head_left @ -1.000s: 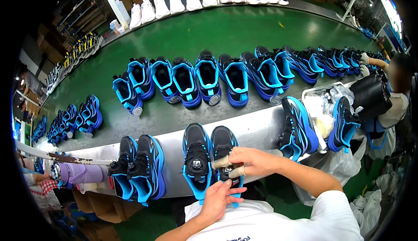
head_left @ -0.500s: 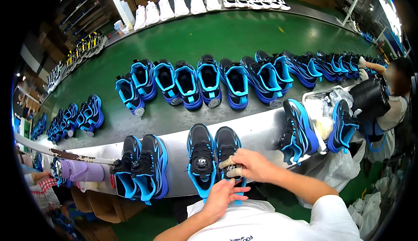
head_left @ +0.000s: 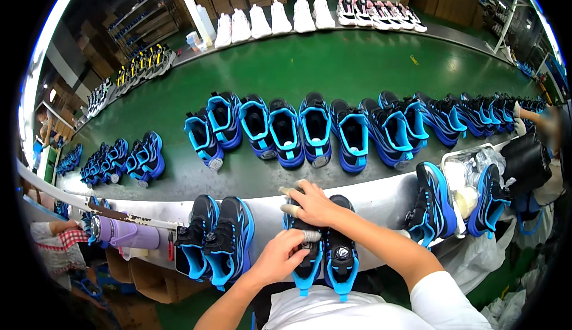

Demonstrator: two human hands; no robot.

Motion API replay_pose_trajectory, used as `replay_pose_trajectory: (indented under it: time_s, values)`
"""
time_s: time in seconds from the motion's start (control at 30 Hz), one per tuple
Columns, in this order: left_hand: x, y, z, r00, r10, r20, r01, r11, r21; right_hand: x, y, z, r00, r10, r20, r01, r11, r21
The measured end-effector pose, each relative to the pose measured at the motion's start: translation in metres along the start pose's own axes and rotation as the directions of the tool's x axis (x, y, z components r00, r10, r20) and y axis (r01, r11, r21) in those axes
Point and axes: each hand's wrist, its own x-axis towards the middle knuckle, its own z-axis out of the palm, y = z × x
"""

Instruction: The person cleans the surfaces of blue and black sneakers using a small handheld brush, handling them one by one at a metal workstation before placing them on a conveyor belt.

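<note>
Blue-black shoe pair (head_left: 325, 249) under both hands, touching.

bare forearms, white short sleeves, pale tape wraps on the right hand (head_left: 313, 205) fingertips (head_left: 290, 209)

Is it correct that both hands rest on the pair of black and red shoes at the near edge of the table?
Not quite. The head view shows the left hand and the right hand on a pair of black and blue shoes, not red. The pair does sit at the near edge of the table.
</note>
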Motion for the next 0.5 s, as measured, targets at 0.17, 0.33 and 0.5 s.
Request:
replay_pose_trajectory:
  time_s: [0.17, 0.33, 0.5]
  values:
    - [0.011, 0.009, -0.003, 0.987, -0.125, -0.097, 0.133, 0.987, 0.087, 0.027, 0.003, 0.017, 1.000, -0.012, 0.023, 0.011, 1.000, 0.028]
    - [0.005, 0.007, 0.000, 0.991, -0.113, -0.067, 0.109, 0.992, -0.059, 0.028, 0.004, 0.018, 1.000, -0.006, 0.026, 0.006, 1.000, 0.029]
    - [0.009, -0.005, -0.011, 0.991, -0.117, 0.062, 0.125, 0.981, -0.149, 0.026, 0.001, 0.013, 0.997, 0.015, 0.076, -0.017, 1.000, 0.022]
